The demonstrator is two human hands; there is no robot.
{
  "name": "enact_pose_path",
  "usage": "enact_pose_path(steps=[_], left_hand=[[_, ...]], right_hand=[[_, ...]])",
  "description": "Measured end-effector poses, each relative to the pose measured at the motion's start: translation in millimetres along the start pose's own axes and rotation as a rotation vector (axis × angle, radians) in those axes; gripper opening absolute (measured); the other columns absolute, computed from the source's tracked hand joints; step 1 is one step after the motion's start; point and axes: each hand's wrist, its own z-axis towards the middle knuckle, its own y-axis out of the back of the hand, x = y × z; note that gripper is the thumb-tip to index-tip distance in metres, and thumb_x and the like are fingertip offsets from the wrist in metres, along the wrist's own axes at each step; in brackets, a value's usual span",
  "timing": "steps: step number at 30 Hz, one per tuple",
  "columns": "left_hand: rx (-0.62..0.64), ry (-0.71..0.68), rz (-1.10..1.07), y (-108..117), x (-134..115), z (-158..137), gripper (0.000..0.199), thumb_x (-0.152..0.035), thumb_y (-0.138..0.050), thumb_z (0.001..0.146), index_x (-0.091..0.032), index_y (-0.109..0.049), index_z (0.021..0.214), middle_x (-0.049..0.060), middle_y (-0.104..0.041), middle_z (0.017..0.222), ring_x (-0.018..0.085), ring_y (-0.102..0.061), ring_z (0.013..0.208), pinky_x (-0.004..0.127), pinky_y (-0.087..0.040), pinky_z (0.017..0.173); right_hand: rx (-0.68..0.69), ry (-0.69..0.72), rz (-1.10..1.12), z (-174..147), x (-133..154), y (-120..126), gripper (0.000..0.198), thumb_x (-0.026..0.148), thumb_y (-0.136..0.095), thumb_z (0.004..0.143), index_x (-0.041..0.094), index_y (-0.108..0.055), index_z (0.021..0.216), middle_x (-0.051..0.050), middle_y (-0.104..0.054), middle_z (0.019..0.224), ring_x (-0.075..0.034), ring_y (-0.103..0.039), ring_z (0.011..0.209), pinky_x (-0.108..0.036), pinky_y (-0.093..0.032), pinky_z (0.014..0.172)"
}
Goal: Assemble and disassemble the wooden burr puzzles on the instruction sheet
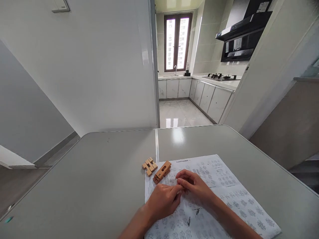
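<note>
Forearms [228, 218] led to half-curled left hand [166, 200] and right hand [195, 186], touching (I couldn't tell on what), brown block [161, 172] just beyond the left, long axis slanting away rightward.

The grey surface [112, 192] bears a printed sheet [221, 179], with pale blocks [149, 166] at the sheet's far left corner.

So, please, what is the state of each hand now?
Left hand: curled; whether it holds anything cannot be told.
Right hand: curved, fingertips meeting the left; its hold cannot be told.
</note>
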Motion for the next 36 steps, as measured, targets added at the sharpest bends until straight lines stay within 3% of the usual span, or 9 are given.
enact_pose_path(steps=[22, 29, 36], left_hand=[[-0.039, -0.016, 0.026, 1.4, -2.3, 2.9, 0.018, -0.011, -0.049, 0.095, -0.021, -0.060, 0.105, 0.000, -0.078, 0.078, 0.015, -0.073, 0.059, 0.024, -0.053, 0.056], [-0.187, 0.016, 0.072, 6.7, -2.7, 2.7, 0.019, -0.010, -0.051, 0.093, -0.022, -0.064, 0.099, -0.003, -0.071, 0.062, 0.013, -0.065, 0.048, 0.024, -0.046, 0.052], [-0.458, 0.311, 0.051, 11.4, 14.9, -0.7, 0.012, -0.019, -0.053, 0.095, -0.023, -0.064, 0.094, -0.007, -0.055, 0.053, 0.011, -0.052, 0.043, 0.024, -0.043, 0.053]], right_hand=[[-0.012, -0.003, 0.004, 0.6, -4.5, 1.7, 0.038, 0.057, -0.072, 0.088, 0.021, -0.066, 0.097, 0.002, -0.060, 0.070, -0.014, -0.053, 0.060, -0.029, -0.045, 0.060], [-0.005, 0.019, -0.020, 0.2, -1.5, 3.1, 0.036, 0.056, -0.070, 0.090, 0.021, -0.066, 0.098, 0.003, -0.060, 0.066, -0.013, -0.054, 0.058, -0.028, -0.045, 0.059], [-0.004, -0.007, -0.014, 0.1, 1.5, 2.4, 0.037, 0.057, -0.071, 0.089, 0.021, -0.067, 0.099, -0.002, -0.069, 0.081, -0.014, -0.057, 0.060, -0.028, -0.046, 0.057]])
